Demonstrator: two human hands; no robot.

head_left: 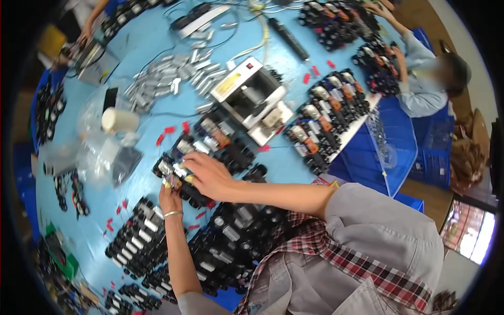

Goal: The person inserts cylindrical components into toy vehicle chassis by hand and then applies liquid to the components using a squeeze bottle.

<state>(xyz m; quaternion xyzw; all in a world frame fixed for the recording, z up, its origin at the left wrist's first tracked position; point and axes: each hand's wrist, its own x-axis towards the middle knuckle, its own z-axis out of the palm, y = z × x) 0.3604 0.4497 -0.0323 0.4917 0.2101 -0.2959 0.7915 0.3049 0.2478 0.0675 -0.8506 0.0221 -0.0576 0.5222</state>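
Note:
My left hand [169,199], with a bracelet at the wrist, grips the near end of a small wheeled toy car chassis [172,178]. From the other side my right hand [210,176] bends its fingers over the same chassis. Yellow coverings show on some fingertips. Just beyond lie more chassis [223,139] with silver and orange parts. A crowded row of chassis with white parts [137,239] stands left of my left wrist, and many more [231,236] lie below my right forearm. What my fingertips press on is too small to tell.
A white machine with an open dark well [247,97] stands beyond my hands. Silver metal pieces [173,73] are heaped behind it. Clear plastic bags [102,157] and a cream roll [119,121] lie left. Other chassis [331,113] line the right edge, near a person [428,79] and blue crates [425,152].

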